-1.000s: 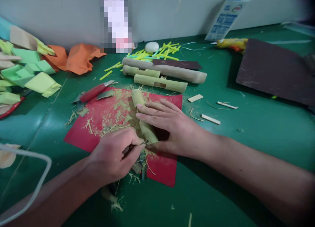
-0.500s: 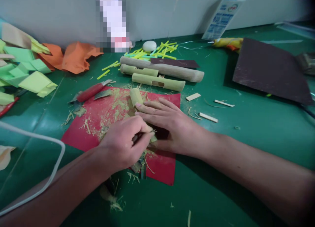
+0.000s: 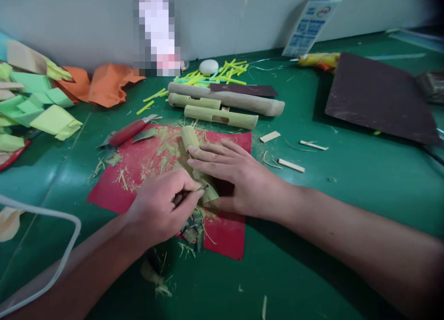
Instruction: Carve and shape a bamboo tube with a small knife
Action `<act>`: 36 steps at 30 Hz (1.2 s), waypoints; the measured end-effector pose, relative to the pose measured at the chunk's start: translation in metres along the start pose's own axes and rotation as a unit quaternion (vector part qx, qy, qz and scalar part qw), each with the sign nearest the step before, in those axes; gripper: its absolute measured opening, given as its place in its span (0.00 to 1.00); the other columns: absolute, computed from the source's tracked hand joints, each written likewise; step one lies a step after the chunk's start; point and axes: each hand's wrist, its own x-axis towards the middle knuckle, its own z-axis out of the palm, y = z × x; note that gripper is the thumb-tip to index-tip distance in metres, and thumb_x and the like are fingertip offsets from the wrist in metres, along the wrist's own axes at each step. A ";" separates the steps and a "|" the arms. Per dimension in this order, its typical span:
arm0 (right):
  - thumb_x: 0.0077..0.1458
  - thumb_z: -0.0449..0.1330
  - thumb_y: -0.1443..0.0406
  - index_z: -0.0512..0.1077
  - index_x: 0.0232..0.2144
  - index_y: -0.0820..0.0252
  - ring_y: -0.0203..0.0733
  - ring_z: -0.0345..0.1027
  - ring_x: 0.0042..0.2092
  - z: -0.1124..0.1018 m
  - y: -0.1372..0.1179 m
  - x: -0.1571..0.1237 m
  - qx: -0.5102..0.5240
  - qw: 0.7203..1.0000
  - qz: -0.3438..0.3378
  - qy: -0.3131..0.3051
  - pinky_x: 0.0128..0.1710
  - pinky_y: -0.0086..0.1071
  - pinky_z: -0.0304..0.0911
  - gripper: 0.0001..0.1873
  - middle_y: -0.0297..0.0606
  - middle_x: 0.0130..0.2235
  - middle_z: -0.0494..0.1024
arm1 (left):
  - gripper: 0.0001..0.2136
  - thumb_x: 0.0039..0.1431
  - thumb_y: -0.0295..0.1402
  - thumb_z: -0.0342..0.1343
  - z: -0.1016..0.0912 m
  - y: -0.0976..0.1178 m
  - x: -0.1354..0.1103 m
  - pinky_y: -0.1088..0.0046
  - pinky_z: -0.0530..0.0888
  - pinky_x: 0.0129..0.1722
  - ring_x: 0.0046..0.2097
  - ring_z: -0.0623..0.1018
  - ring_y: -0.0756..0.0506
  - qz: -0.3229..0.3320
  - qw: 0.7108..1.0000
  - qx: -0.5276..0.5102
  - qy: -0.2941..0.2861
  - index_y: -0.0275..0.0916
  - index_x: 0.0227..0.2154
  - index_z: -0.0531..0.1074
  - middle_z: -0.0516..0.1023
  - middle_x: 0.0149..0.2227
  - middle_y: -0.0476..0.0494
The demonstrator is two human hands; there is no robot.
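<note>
A short pale-green bamboo tube [image 3: 190, 137] lies slantwise on a red sheet [image 3: 227, 240] covered in shavings and dust. Fingers stretched across the tube and thumb at its near end, my right hand [image 3: 239, 176] holds it down. My left hand [image 3: 163, 202] is closed in a pinch against the near part of the tube. Something thin and dark shows at its fingertips, mostly hidden by the fingers. Dark scraps [image 3: 190, 231] lie just below my left hand. A red-handled knife [image 3: 129, 131] rests at the sheet's upper left corner.
Behind the sheet lie two notched bamboo tubes [image 3: 239, 120] and a longer brownish stick [image 3: 249, 99]. Yellow straw pieces [image 3: 231, 72], a white oval object [image 3: 208, 66], folded papers [image 3: 53, 119], orange paper [image 3: 107, 84], a dark sheet [image 3: 378, 102] and a carton [image 3: 307, 26] are around. A white cable [image 3: 78, 230] crosses at left.
My left hand has drawn back leftward along the tube, uncovering more of its near part. My right hand keeps its place on the tube. The view has shifted slightly.
</note>
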 end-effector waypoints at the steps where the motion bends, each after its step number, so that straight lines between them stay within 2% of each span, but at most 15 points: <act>1: 0.46 0.66 0.62 0.63 0.59 0.55 0.50 0.49 0.66 0.000 0.000 0.000 -0.001 1.000 -0.002 0.001 0.64 0.53 0.41 0.37 0.40 0.65 0.59 | 0.06 0.59 0.28 0.54 -0.001 0.000 -0.003 0.74 0.68 0.27 0.29 0.75 0.50 0.012 1.000 -0.004 -0.002 0.37 0.27 0.71 0.77 0.28 0.47; 9: 0.46 0.66 0.62 0.63 0.60 0.54 0.52 0.49 0.66 0.000 0.000 -0.001 -0.001 1.000 -0.003 0.004 0.64 0.54 0.41 0.38 0.40 0.65 0.59 | 0.04 0.60 0.26 0.54 -0.003 -0.004 -0.011 0.75 0.70 0.28 0.29 0.75 0.51 0.024 0.999 -0.016 -0.027 0.38 0.30 0.71 0.76 0.28 0.48; 15: 0.46 0.66 0.62 0.63 0.60 0.52 0.52 0.48 0.66 0.000 0.000 -0.001 0.009 1.000 0.001 0.007 0.64 0.55 0.40 0.38 0.40 0.65 0.59 | 0.03 0.60 0.26 0.54 -0.003 -0.005 -0.011 0.76 0.72 0.29 0.31 0.77 0.50 0.043 0.999 -0.021 -0.009 0.38 0.31 0.71 0.77 0.30 0.47; 19: 0.46 0.66 0.62 0.63 0.60 0.53 0.51 0.48 0.66 0.000 -0.001 0.000 0.005 1.000 0.000 0.003 0.64 0.54 0.40 0.38 0.40 0.65 0.59 | 0.04 0.59 0.25 0.55 -0.002 -0.003 -0.010 0.77 0.72 0.32 0.32 0.77 0.51 0.056 0.998 -0.019 -0.025 0.39 0.34 0.72 0.77 0.32 0.47; 25: 0.47 0.64 0.64 0.64 0.59 0.56 0.51 0.49 0.66 -0.001 -0.001 -0.001 0.007 1.000 0.001 0.006 0.64 0.54 0.42 0.35 0.43 0.65 0.59 | 0.05 0.59 0.25 0.54 0.003 0.005 -0.004 0.75 0.71 0.31 0.31 0.75 0.50 0.077 0.997 -0.016 0.009 0.38 0.28 0.70 0.76 0.28 0.48; 29: 0.46 0.66 0.64 0.64 0.59 0.53 0.50 0.49 0.66 -0.001 -0.001 -0.001 0.003 1.000 -0.004 -0.001 0.64 0.54 0.41 0.37 0.41 0.65 0.59 | 0.06 0.59 0.25 0.54 0.001 0.004 -0.009 0.76 0.69 0.28 0.29 0.73 0.51 0.046 0.998 -0.020 -0.024 0.38 0.28 0.69 0.74 0.26 0.49; 36: 0.48 0.64 0.64 0.63 0.60 0.53 0.51 0.49 0.66 -0.001 -0.002 -0.001 -0.003 1.000 -0.001 0.002 0.64 0.54 0.41 0.36 0.41 0.65 0.59 | 0.06 0.59 0.25 0.54 0.003 0.005 -0.003 0.75 0.69 0.30 0.29 0.72 0.51 0.060 0.997 -0.040 -0.008 0.38 0.27 0.69 0.73 0.26 0.49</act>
